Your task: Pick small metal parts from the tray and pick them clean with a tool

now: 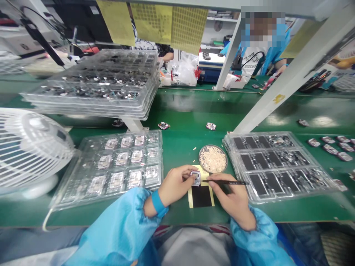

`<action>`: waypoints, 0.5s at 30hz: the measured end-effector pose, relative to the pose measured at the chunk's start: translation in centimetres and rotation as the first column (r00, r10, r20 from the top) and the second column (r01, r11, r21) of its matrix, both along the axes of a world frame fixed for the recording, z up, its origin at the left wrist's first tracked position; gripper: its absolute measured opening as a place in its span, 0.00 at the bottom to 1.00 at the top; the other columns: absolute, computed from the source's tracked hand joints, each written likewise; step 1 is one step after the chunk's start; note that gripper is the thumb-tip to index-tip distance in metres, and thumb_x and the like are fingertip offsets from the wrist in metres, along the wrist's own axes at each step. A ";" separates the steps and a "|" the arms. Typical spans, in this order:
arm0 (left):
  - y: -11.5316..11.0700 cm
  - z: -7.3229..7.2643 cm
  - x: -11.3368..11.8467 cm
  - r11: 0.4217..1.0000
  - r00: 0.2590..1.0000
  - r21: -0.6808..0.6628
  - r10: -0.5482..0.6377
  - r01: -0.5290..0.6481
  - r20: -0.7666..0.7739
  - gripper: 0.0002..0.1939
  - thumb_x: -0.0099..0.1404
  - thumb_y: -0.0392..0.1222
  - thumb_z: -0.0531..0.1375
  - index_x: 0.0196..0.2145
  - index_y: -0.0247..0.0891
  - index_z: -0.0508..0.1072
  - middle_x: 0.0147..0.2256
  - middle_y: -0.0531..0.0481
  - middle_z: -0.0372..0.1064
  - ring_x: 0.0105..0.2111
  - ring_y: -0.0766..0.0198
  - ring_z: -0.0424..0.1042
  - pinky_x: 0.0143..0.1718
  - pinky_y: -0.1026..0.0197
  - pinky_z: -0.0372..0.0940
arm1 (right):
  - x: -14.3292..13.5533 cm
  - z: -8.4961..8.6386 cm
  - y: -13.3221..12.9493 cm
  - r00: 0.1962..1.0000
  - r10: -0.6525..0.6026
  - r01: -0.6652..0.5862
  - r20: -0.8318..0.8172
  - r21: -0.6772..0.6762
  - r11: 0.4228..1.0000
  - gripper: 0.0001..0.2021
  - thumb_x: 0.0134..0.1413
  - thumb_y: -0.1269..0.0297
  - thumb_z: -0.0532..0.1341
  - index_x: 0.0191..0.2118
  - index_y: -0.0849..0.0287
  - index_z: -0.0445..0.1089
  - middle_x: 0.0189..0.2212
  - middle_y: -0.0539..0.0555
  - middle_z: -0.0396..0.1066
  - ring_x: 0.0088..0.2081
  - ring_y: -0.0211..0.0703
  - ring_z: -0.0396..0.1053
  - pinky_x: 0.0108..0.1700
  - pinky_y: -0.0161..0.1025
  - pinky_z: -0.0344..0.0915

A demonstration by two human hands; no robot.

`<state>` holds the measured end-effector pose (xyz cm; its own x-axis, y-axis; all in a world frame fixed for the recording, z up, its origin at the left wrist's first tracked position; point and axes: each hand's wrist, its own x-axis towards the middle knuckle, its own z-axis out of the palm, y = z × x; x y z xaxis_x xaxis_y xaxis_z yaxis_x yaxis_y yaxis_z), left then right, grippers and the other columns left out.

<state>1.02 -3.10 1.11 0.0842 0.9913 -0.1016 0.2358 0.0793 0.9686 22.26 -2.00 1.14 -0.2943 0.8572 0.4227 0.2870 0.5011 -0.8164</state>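
- The left hand [176, 184] pinches a small, squarish, white-faced piece with a purplish rim [196, 178] between thumb and fingers, above a black rectangular pad on yellow backing [201, 197].
- The right hand [231, 199] grips a thin, dark, pointed tool [227, 182], its tip at the piece's right edge.
- Handling of this piece seems under way; how much is done or left cannot be told.
- Its pale face shows a dark patch; finer detail is too small to read.
- A round, shallow dish of tiny pale bits [227, 161] lies just beyond.
- Similar-looking pieces sit in the left clear plastic tray [83, 177].
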 end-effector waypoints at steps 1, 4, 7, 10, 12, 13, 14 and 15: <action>0.0 0.0 0.0 1.000 1.000 -0.003 0.002 -0.002 0.003 0.13 0.65 0.40 0.60 0.46 0.37 0.78 0.36 0.47 0.80 0.35 0.59 0.79 0.37 0.62 0.72 | 0.0 0.0 0.0 1.000 -0.006 0.006 0.021 -0.007 1.000 0.07 0.60 0.70 0.65 0.43 0.52 0.73 0.38 0.52 0.78 0.41 0.48 0.77 0.47 0.46 0.73; 0.0 -0.1 -0.1 1.000 1.000 -0.008 0.012 -0.012 0.007 0.15 0.66 0.45 0.61 0.48 0.37 0.79 0.38 0.47 0.81 0.37 0.57 0.79 0.39 0.60 0.73 | 0.1 -0.1 0.0 0.998 -0.015 0.016 0.058 -0.015 1.000 0.05 0.60 0.68 0.65 0.42 0.52 0.73 0.37 0.52 0.79 0.40 0.49 0.77 0.46 0.45 0.73; -0.1 -0.1 0.0 1.000 0.999 -0.013 0.016 -0.015 0.033 0.17 0.67 0.47 0.61 0.49 0.38 0.79 0.42 0.46 0.81 0.41 0.55 0.79 0.45 0.57 0.73 | 0.0 -0.3 -0.1 0.998 -0.010 0.011 0.057 -0.003 1.000 0.06 0.61 0.68 0.65 0.43 0.52 0.74 0.38 0.52 0.79 0.41 0.48 0.77 0.47 0.45 0.73; 0.0 0.1 0.0 1.000 0.998 -0.024 0.019 -0.017 0.063 0.17 0.66 0.47 0.62 0.49 0.37 0.79 0.45 0.46 0.80 0.44 0.53 0.79 0.48 0.56 0.72 | -0.1 -0.4 -0.1 0.999 0.007 -0.007 0.041 -0.012 1.000 0.06 0.60 0.68 0.65 0.43 0.52 0.74 0.39 0.53 0.79 0.42 0.49 0.77 0.49 0.45 0.72; 0.1 0.3 0.0 0.999 0.996 -0.031 0.024 -0.021 0.081 0.17 0.66 0.48 0.62 0.49 0.37 0.80 0.46 0.47 0.80 0.46 0.53 0.78 0.50 0.55 0.72 | 0.0 -0.5 0.0 1.000 0.010 -0.009 0.026 -0.040 0.999 0.05 0.61 0.68 0.65 0.42 0.53 0.75 0.39 0.54 0.79 0.42 0.49 0.77 0.49 0.45 0.72; 0.1 0.4 0.0 0.999 0.995 -0.035 0.027 -0.023 0.093 0.17 0.66 0.48 0.62 0.49 0.37 0.80 0.47 0.47 0.79 0.46 0.53 0.78 0.51 0.54 0.72 | 0.0 -0.6 0.1 1.000 0.012 -0.011 0.013 -0.064 0.998 0.05 0.61 0.67 0.65 0.42 0.53 0.75 0.39 0.54 0.79 0.43 0.49 0.77 0.49 0.45 0.72; 0.2 0.5 0.0 0.999 0.994 -0.040 0.030 -0.026 0.107 0.17 0.66 0.48 0.62 0.49 0.37 0.80 0.47 0.47 0.79 0.47 0.53 0.78 0.51 0.54 0.71 | 0.0 -0.7 0.2 1.000 0.018 -0.018 -0.010 -0.099 0.995 0.04 0.61 0.67 0.65 0.41 0.53 0.75 0.39 0.54 0.79 0.43 0.48 0.77 0.49 0.45 0.72; 0.2 0.5 0.0 0.999 0.992 -0.045 0.035 -0.029 0.125 0.17 0.66 0.48 0.63 0.49 0.37 0.80 0.47 0.47 0.79 0.47 0.53 0.78 0.52 0.54 0.71 | 0.0 -0.9 0.3 0.999 0.027 -0.033 -0.043 -0.142 0.989 0.03 0.62 0.67 0.64 0.40 0.54 0.75 0.38 0.54 0.79 0.42 0.48 0.77 0.49 0.45 0.72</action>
